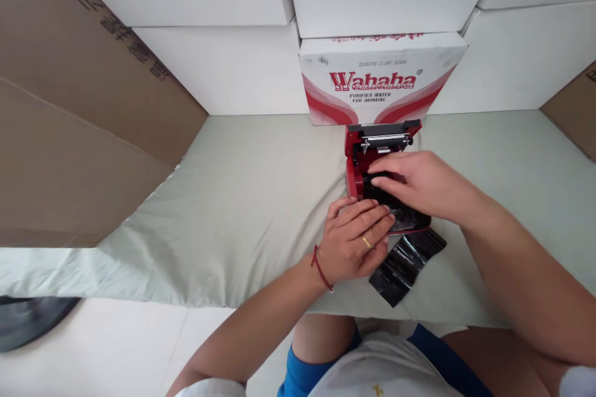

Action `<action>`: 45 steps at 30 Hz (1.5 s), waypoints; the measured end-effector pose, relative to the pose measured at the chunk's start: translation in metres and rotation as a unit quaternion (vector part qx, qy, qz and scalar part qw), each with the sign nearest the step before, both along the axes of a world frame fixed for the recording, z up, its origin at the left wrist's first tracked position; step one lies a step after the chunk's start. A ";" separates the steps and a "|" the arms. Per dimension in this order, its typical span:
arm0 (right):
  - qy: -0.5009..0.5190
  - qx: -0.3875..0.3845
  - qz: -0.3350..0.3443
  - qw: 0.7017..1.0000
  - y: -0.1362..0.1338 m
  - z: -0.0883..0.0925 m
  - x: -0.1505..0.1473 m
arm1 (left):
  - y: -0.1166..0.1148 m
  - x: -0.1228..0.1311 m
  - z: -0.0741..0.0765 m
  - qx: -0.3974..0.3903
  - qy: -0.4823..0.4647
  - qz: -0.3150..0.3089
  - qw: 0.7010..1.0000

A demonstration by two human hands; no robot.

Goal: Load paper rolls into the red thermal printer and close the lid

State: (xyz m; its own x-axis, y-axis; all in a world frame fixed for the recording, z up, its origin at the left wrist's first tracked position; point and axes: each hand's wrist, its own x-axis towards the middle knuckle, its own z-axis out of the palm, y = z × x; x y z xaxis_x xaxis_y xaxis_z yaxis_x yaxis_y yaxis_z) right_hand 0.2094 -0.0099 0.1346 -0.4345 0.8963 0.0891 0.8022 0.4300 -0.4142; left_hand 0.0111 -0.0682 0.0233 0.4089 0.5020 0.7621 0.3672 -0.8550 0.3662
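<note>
A small red printer (354, 164) with its lid (384, 135) flipped open stands on a pale cloth-covered table (242, 198). My right hand (419, 183) lies over the printer's open bay, fingers pressed down on something dark inside. My left hand (354, 242), with a ring and a red wrist cord, rests at the printer's near edge, fingers curled over its front and over a shiny black film strip (405, 263) that trails toward me on the cloth.
A Wahaha water carton (379, 84) stands right behind the printer, among stacked white boxes (223, 68). Brown cardboard boxes (69, 111) rise at the left, another at the far right. A dark round object (28, 319) lies on the floor at lower left.
</note>
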 end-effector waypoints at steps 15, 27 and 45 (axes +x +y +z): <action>0.320 0.189 -0.059 0.926 0.001 -0.052 0.038 | -0.001 0.001 0.009 0.073 -0.007 0.037 0.997; 0.353 0.175 0.070 0.916 -0.031 -0.101 0.059 | 0.017 -0.017 0.000 -0.144 -0.135 0.051 0.979; 0.338 0.225 0.073 0.911 -0.058 -0.090 0.043 | 0.052 -0.028 -0.004 -0.395 -0.279 -0.098 0.870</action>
State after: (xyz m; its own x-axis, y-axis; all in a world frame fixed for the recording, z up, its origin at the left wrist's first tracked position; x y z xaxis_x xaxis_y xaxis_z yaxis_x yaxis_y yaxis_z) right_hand 0.2524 -0.0676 0.0447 -0.2565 0.6398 0.7245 0.3497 0.7602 -0.5476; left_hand -0.0168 -0.0161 0.0192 0.2233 0.9213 0.3184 -0.1813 -0.2817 0.9422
